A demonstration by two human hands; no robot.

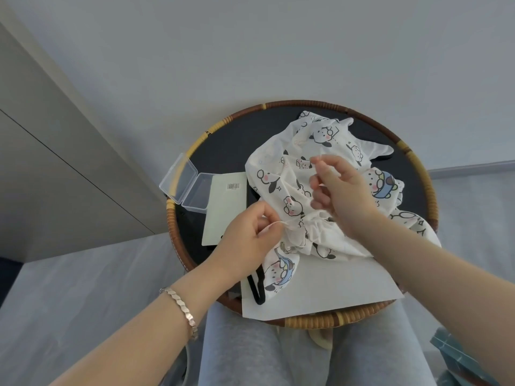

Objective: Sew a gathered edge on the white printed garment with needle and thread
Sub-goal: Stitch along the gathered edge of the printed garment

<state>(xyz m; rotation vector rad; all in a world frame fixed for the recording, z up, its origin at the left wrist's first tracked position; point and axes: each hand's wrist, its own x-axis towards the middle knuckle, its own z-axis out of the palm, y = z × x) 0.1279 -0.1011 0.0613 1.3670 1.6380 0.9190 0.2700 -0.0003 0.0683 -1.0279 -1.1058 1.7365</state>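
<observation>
Pinching is what I see from both hands: my left hand (248, 235) has thumb and fingers curled onto the bunched end of the white printed garment (281, 168), right where the gathered edge (312, 227) puckers into tight folds. My right hand (342, 190) is lifted above the cloth, thumb and forefinger nipped together on a fine pale thread (324, 157), the other fingers loosely bent. I cannot make out the needle; it is too small to tell.

The garment lies heaped across the middle and far right of a round surface (306, 104) with a dark top and a woven brown-and-tan rim. Its near end trails over a white sheet of paper (320, 288) at the near edge. A black loop of strap (255, 288) lies on that sheet, just beside the cloth.

Left of the garment sits a pale card with a barcode (223, 210), and beyond it an open clear plastic box (192, 190), its lid hanging over the rim.

A metal bracelet (181, 307) circles my left wrist. Grey trousers (237, 352) show below the surface.
</observation>
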